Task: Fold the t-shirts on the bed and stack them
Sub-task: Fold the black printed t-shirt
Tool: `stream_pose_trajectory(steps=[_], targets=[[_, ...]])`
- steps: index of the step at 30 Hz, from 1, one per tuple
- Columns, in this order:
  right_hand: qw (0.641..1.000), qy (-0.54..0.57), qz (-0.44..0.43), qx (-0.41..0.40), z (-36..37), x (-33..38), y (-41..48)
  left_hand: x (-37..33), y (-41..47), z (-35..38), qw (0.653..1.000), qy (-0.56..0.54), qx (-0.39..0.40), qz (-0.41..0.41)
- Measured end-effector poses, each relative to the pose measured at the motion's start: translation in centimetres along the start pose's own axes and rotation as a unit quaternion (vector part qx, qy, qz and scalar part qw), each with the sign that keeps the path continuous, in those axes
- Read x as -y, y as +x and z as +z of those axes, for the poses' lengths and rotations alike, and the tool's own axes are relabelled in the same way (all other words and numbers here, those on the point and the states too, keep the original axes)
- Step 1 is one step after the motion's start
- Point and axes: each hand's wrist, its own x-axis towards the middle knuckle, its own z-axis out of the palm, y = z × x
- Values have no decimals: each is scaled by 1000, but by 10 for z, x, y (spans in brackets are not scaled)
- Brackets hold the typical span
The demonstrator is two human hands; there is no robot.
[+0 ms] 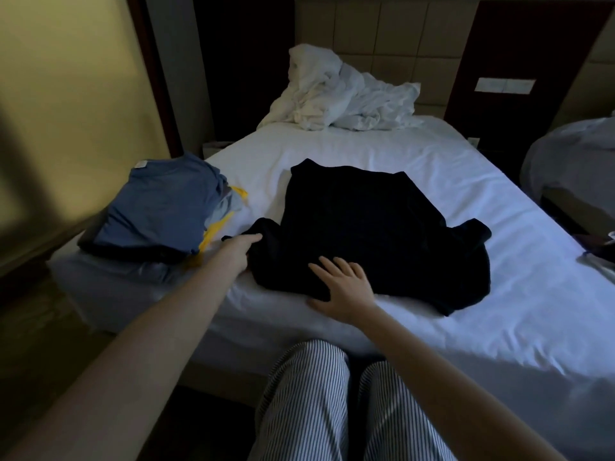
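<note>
The bed [366,144] is carrying everything. The black t-shirt [366,221] is lying spread flat on its near half, sleeves out to either side, not yet folded. To the left, near the edge, a stack of folded shirts [156,207] is waiting with a blue one on top. A crumpled white duvet [339,94] is sitting at the far end.

The fold of the black shirt is only just beginning, by my reading. The next move is likely bringing the left sleeve [263,227] across the body while the cloth is held down.

The hands are working apart. The right hand [342,287] is pressing flat on the near hem, fingers spread. The left hand [241,249] seems to be pinching the left sleeve's edge.
</note>
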Motion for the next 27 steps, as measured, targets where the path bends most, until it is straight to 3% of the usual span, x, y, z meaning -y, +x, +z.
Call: stream_pose_trajectory(steps=[3,6,9,13,16,18,19,21,22,24,27], targets=[[999,-18,-31,3,2,24,23,-6,10,-1,998,-42,48,-26],[1000,1,-20,-22,8,34,26,-2,7,-15,983,-169,75,24],[998,2,-27,-65,26,40,6,16,17,-42,971,-237,10,38],[997,-51,-41,-39,48,50,-18,22,18,-50,976,-207,-58,17],[996,-77,-31,-33,50,54,-22,6,12,-39,975,-210,-55,46],[996,-86,-28,-20,51,56,-24,0,-9,-19,985,-145,33,88],[996,-89,-27,-15,51,56,-24,0,-28,-8,984,-84,115,110],[996,-90,-28,-13,51,57,-26,5,-57,14,941,108,273,168],[995,-90,-29,-16,52,57,-27,9,-68,22,903,231,291,216],[996,-87,-30,-18,53,58,-30,10,-68,27,843,369,226,318],[996,-86,-31,-13,54,58,-31,18,-50,39,791,441,117,409]])
